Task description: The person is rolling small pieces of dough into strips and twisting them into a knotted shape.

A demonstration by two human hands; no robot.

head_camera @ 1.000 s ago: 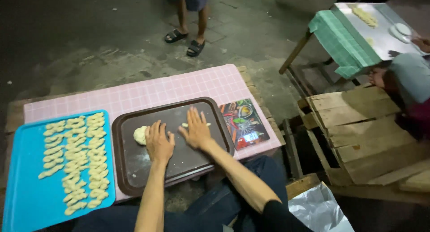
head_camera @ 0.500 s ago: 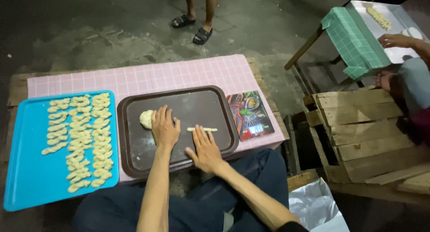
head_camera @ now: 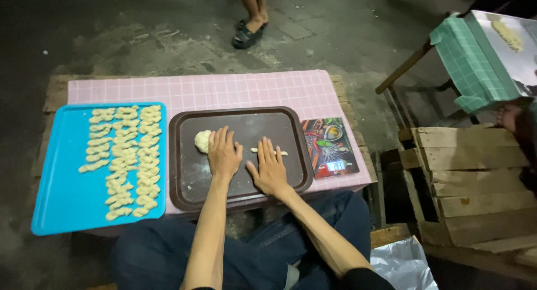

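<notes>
My left hand (head_camera: 222, 153) lies flat on a dark brown tray (head_camera: 187, 178), fingers together, just right of a small lump of pale dough (head_camera: 202, 141). Flat on the same tray, my right hand (head_camera: 269, 168) has its fingers spread and its fingertips on a thin rolled strip of dough (head_camera: 281, 152) that sticks out on both sides. Neither hand grips anything. The tray sits on a low table with a pink checked cloth (head_camera: 224, 91).
A blue tray (head_camera: 61, 195) to the left holds several rows of twisted dough pieces (head_camera: 126, 156). A small kitchen scale with a colourful top (head_camera: 330, 147) lies right of the brown tray. Wooden crates (head_camera: 475, 184) stand at right; a person's sandalled feet (head_camera: 249, 32) beyond the table.
My right hand moved forward over the dough strip, back toward me, then forward onto it again. The left hand stayed flat beside the dough lump. The camera view shifted.
</notes>
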